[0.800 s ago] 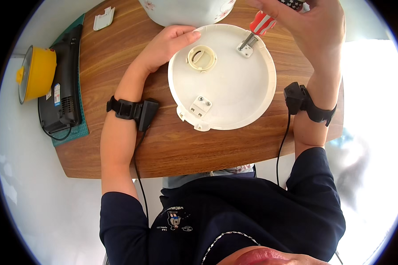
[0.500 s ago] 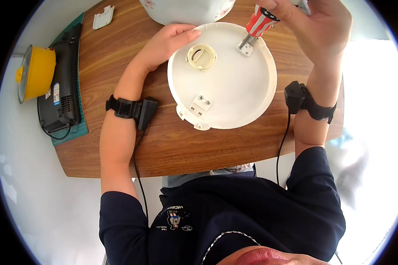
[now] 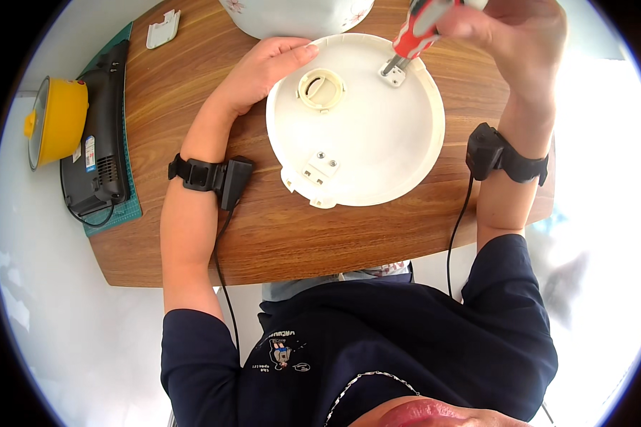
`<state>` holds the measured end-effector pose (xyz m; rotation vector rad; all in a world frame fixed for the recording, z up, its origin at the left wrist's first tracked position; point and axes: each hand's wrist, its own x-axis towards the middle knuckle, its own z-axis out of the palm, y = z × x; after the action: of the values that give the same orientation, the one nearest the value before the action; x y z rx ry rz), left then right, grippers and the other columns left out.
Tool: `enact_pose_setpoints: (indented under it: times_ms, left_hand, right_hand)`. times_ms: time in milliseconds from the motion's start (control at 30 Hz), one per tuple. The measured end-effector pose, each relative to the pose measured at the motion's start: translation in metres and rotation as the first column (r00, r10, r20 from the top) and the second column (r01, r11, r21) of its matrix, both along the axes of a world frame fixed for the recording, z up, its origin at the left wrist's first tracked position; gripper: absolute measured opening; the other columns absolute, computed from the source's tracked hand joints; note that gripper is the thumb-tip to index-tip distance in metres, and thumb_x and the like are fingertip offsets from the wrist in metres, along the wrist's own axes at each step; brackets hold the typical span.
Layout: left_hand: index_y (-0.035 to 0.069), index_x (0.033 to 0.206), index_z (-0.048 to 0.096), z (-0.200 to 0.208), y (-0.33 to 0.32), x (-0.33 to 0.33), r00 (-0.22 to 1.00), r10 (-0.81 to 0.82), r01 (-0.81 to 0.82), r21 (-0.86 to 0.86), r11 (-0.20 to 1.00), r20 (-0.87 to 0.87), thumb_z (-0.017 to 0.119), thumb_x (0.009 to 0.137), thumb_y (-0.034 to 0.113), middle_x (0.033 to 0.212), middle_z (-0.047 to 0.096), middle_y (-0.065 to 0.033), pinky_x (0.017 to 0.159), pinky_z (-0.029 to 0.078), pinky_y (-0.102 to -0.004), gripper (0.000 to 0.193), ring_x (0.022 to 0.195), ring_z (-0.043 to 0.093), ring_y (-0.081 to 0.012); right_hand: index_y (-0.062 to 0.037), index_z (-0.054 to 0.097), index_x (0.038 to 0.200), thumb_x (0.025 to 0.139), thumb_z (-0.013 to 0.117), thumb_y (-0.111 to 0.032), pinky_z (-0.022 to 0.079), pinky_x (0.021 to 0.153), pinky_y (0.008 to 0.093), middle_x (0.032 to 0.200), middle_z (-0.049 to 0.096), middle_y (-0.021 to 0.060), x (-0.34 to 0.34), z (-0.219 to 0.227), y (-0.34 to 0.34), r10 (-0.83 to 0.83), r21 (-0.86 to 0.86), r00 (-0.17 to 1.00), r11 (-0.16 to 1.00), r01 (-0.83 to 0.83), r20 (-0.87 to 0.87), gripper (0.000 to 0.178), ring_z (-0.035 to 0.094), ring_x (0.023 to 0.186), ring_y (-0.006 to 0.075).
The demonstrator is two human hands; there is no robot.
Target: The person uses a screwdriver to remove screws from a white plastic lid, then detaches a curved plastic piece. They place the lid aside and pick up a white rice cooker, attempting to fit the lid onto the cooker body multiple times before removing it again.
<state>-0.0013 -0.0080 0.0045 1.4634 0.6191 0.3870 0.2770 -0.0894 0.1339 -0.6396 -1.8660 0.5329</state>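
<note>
A round white plastic cover [image 3: 363,156] lies on the table, its inner side facing up. My left hand [image 3: 276,67] grips its far left rim, thumb on top and the other fingers partly hidden at the edge. In my right hand [image 3: 509,43] is a screwdriver [image 3: 419,30] with a red and white handle, blurred by motion. Its metal shaft slants down to a small white hinge plate [image 3: 392,74] at the cover's far right. Another white hinge plate [image 3: 322,166] with two screws sits near the left front rim. A cream ring [image 3: 322,91] stands near my left thumb.
A white flowered pot [image 3: 299,18] stands just beyond the cover. At the left, a black appliance [image 3: 107,142] on a green mat and a yellow pot [image 3: 64,117] sit by the table edge. A small white plastic piece [image 3: 164,28] lies far left. Cables hang from both wrist straps.
The screwdriver handle has turned in my right hand, and my right wrist has rolled slightly. The cover has shifted a little to the left and away, with my left hand still on it.
</note>
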Motion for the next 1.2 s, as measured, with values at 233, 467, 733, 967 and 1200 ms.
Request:
enact_pose_setpoints:
  times_ms: [233,467,733,967,1200]
  left_hand:
    - [-0.003,0.124,0.07,0.0,0.001,0.001,1.0,-0.018,0.018,-0.031,0.999,0.007,0.058,0.105,0.037,0.105,0.075,-0.0048,0.079,0.055,-0.025,0.045,0.089,0.068,-0.0084]
    - [-0.002,0.126,0.069,0.0,0.002,0.0,1.0,-0.015,0.015,-0.017,1.0,-0.014,0.058,0.105,0.039,0.107,0.075,-0.0051,0.082,0.055,-0.0261,0.048,0.091,0.068,-0.009]
    - [-0.002,0.128,0.068,-0.002,0.001,-0.001,1.0,-0.025,0.025,-0.017,1.0,-0.009,0.058,0.105,0.039,0.108,0.074,-0.005,0.082,0.055,-0.0259,0.048,0.094,0.068,-0.0095]
    - [-0.003,0.128,0.067,-0.001,0.001,-0.001,0.999,-0.025,0.024,-0.004,1.0,-0.022,0.058,0.105,0.04,0.108,0.074,-0.0057,0.082,0.055,-0.0264,0.05,0.094,0.068,-0.0098]
    - [-0.002,0.129,0.068,-0.004,0.003,-0.003,1.0,-0.026,0.026,-0.011,1.0,-0.012,0.059,0.104,0.042,0.108,0.074,-0.0059,0.082,0.055,-0.0261,0.051,0.094,0.069,-0.0103]
  right_hand:
    - [0.001,0.066,0.115,0.085,0.086,-0.027,0.06,0.085,0.0322,0.111,0.071,0.0183,-0.008,-0.003,0.006,0.08,-0.05,0.993,0.995,-0.085,-0.09,0.046,0.071,0.103,0.0218]
    - [-0.0002,0.063,0.121,0.091,0.081,-0.027,0.058,0.077,0.0253,0.108,0.07,0.0109,-0.005,-0.001,0.001,0.058,-0.079,0.995,0.995,-0.065,-0.087,0.043,0.068,0.087,0.0148]
    - [0.0009,0.063,0.12,0.099,0.072,-0.023,0.057,0.07,0.0212,0.107,0.07,0.0134,-0.006,0.0,0.004,0.082,-0.017,0.997,0.996,-0.082,0.013,0.033,0.068,0.084,0.0117]
    - [0.0004,0.061,0.127,0.095,0.075,-0.028,0.057,0.075,0.0242,0.108,0.07,0.0119,-0.012,0.013,-0.013,0.096,-0.237,0.991,0.964,-0.116,-0.095,0.044,0.068,0.087,0.0127]
    - [-0.0003,0.062,0.127,0.097,0.073,-0.029,0.058,0.075,0.0248,0.111,0.07,0.014,-0.014,0.011,-0.007,0.141,-0.108,0.989,0.983,-0.145,-0.043,0.042,0.069,0.091,0.0144]
